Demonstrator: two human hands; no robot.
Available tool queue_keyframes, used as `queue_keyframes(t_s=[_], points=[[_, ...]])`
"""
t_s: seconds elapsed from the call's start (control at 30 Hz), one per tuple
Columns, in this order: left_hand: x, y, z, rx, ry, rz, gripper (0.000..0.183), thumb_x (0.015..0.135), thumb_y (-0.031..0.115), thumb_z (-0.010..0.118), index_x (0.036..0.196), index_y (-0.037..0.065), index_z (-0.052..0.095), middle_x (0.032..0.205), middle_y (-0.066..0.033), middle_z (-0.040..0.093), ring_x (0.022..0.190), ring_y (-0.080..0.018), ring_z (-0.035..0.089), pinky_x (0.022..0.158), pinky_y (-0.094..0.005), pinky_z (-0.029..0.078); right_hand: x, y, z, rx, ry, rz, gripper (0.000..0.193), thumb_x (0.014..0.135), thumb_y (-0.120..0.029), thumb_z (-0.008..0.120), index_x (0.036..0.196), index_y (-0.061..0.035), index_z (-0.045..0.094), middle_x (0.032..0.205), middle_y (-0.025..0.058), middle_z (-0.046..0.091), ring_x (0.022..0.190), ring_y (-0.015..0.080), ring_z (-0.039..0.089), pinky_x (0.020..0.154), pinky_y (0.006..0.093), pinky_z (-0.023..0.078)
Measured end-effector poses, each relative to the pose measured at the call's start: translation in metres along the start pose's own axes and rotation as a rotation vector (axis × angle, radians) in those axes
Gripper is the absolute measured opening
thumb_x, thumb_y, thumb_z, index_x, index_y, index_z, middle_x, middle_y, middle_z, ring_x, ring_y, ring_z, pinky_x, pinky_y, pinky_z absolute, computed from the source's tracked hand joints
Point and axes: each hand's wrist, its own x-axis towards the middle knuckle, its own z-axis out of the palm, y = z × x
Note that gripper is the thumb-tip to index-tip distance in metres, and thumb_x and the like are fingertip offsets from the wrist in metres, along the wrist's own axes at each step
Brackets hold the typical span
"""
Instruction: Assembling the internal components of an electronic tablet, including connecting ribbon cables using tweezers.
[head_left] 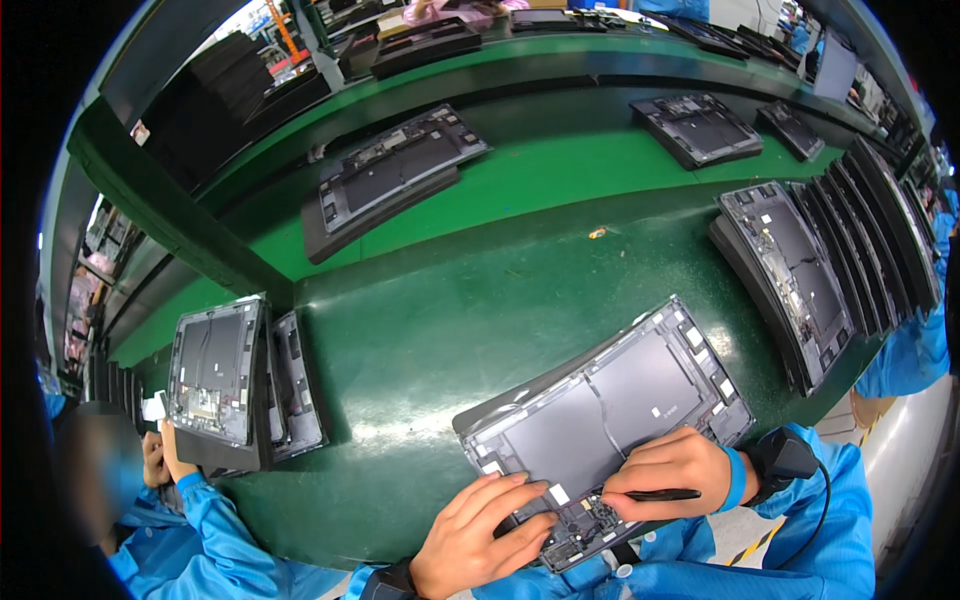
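An opened tablet housing (610, 395) lies on a black foam pad (545, 388) in front of me, its flat grey battery and inner parts showing. My left hand (485, 535) rests over its near left corner, fingers stretched and apart beside the circuit board (590, 520). Above the board's right part, my right hand (672, 475) is closed round a slim black tool (662, 495), pen-like in shape. The tool's tip is hidden under my fingers, so whether it touches the board cannot be told.
Opened tablets stand stacked at the left (215, 375) and right (790, 270), beside a row of black pads (870, 235). More tablets lie on the green conveyor (540, 175) beyond the bench (400, 340). At the left, a co-worker's hand (178, 455) touches a stack. A dark post (180, 200) rises there.
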Motion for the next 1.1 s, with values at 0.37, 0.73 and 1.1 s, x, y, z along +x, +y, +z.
queue_keyframes(t_s=[0.37, 0.73, 1.1], points=[[0.0, -0.001, 0.001, -0.055, 0.005, -0.016, 0.028, 0.071, 0.016, 0.081, 0.098, 0.017, 0.078, 0.124, -0.0081, 0.064, 0.118, -0.0313, 0.061, 0.1, -0.0434, 0.051, -0.003, -0.006, 0.002, -0.124, 0.022, -0.002, 0.013, 0.082, -0.004, 0.074, 0.092, 0.0007, 0.068, 0.073, 0.0093, 0.062, 0.063, 0.0265, 0.063, 0.057, 0.0346, 0.051], [-0.022, 0.02, 0.003, -0.088, 0.177, -0.103, 0.042, 0.081, 0.008, 0.071, 0.122, 0.015, 0.073, 0.14, -0.0152, 0.054, 0.136, -0.0315, 0.046, 0.113, -0.0432, 0.039, -0.016, -0.01, -0.031, -0.131, 0.349, 0.039, 0.016, 0.093, -0.01, 0.068, 0.1, 0.0029, 0.071, 0.092, 0.0154, 0.074, 0.081, 0.0288, 0.073, 0.072, 0.0332, 0.057], [-0.02, 0.05, 0.036, -0.336, 0.142, -0.623, 0.081, 0.099, 0.03, 0.059, 0.156, -0.007, 0.015, 0.162, -0.0299, 0.018, 0.152, -0.0457, 0.013, 0.123, -0.0509, 0.007, -0.083, 0.011, -0.02, -0.012, 0.681, 0.522, 0.033, 0.106, -0.018, 0.049, 0.133, 0.0003, 0.047, 0.132, 0.0237, 0.061, 0.116, 0.0268, 0.063, 0.1, 0.0357, 0.046]])
